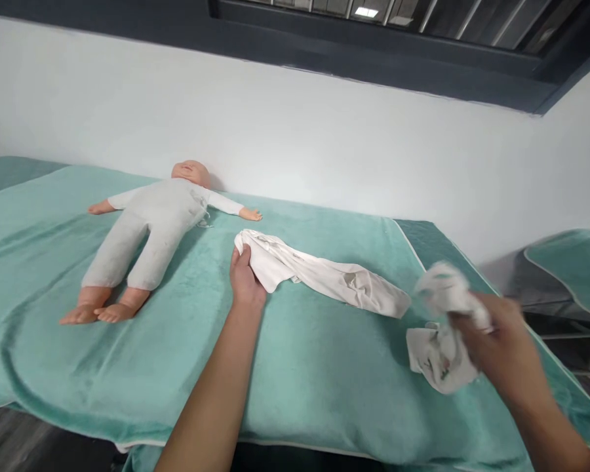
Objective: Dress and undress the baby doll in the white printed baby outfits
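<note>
My left hand (246,278) is closed on one end of a long white cloth garment (319,272), with the thumb on top. The rest of the garment stretches rightward over the green cover, twisted and wrinkled. My right hand (504,344), blurred by motion, grips a crumpled white cloth (445,288) near the bed's right side. Just below it is a white cloth with dark printed marks (440,360); whether the two are one piece I cannot tell. A baby doll (162,206) in a white body lies on its back at the left, apart from both hands.
A green plush cover (324,373) with pale piping spreads over the bed. Behind it rises a white wall (299,144) under a dark window frame with bars (373,49). Another green-covered surface (575,262) stands at the far right, beyond a gap.
</note>
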Available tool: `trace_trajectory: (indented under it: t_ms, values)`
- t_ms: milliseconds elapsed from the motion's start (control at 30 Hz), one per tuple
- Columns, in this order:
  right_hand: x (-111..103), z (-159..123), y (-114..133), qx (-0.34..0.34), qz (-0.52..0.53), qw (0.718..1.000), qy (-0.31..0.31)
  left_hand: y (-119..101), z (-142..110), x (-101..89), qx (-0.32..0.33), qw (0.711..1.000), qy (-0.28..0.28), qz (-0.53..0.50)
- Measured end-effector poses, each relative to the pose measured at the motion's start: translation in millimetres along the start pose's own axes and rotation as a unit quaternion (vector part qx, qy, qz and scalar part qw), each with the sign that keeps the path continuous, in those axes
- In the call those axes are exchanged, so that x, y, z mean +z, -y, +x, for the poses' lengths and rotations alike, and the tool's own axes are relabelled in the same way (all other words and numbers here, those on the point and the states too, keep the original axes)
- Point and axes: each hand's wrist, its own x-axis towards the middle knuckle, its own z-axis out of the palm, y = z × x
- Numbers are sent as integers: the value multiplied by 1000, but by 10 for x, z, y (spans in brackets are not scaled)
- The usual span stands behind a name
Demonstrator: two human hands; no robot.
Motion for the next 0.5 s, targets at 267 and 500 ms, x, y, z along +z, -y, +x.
trace_trajectory:
  t_ms: [267, 500]
  values:
    - [266, -599, -411, -71, -76, 991, 83, -7, -24, -46, 126, 976, -48, 174]
    - [90, -432, -125, 36, -5, 999, 38, 10, -108, -83, 347, 803, -18, 484]
